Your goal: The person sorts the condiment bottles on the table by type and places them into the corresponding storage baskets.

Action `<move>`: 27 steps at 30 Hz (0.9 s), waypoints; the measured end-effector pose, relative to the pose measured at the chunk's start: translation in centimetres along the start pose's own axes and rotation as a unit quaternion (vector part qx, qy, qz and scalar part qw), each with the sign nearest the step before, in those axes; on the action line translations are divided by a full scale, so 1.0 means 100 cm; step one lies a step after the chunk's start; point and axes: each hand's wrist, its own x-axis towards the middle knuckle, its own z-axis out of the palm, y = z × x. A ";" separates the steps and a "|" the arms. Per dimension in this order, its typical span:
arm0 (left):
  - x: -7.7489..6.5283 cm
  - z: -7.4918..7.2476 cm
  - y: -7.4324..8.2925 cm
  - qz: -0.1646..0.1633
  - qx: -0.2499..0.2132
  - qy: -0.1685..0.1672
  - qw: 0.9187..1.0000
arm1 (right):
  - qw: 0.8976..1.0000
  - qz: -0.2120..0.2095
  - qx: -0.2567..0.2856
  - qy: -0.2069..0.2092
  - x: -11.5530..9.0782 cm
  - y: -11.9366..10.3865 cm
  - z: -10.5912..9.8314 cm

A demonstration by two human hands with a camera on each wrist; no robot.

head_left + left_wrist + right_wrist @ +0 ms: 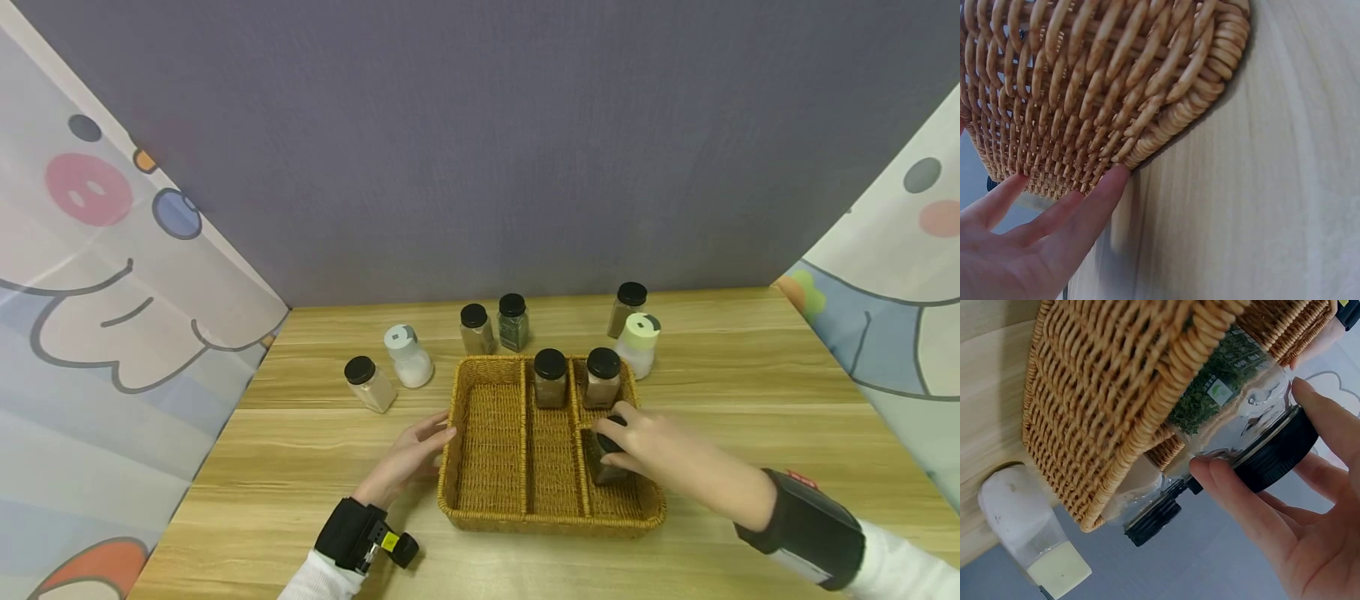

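Observation:
My right hand (637, 442) pinches a clear spice jar (1229, 394) of green dried herbs by its black lid, with the jar down in the front right compartment of a wicker basket (522, 467). In the right wrist view, fingers and thumb lie around the lid and the jar's shoulder. My left hand (412, 454) is at the basket's left side, and its extended fingertips touch the woven wall (1085, 106). Two more black-lidded jars stand in the basket: one jar (551, 383) at the back of the middle compartment, another jar (602, 383) in the back right one.
Behind the basket stand two black-lidded jars (477, 333) side by side. Another black-lidded jar (624, 317) and a shaker with a pale yellow cap (639, 337) are at the back right. A white-capped shaker (410, 358) and a jar of pale powder (371, 385) sit left.

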 end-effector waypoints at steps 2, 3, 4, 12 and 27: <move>0.000 0.000 0.000 0.001 0.002 0.000 1.000 | 1.000 0.000 0.001 0.002 -0.001 0.000 0.002; 0.000 0.000 0.000 0.001 0.002 0.000 1.000 | 1.000 0.001 0.002 0.002 -0.001 0.000 0.003; 0.000 0.000 0.000 0.002 0.003 0.000 1.000 | 1.000 -0.001 0.001 0.006 -0.001 0.000 0.004; 0.000 -0.001 -0.001 0.002 0.004 -0.007 1.000 | 1.000 -0.012 0.002 0.018 -0.003 0.001 0.011; 0.001 -0.001 -0.001 0.004 0.016 0.002 1.000 | 1.000 0.015 0.013 0.003 -0.003 -0.001 0.012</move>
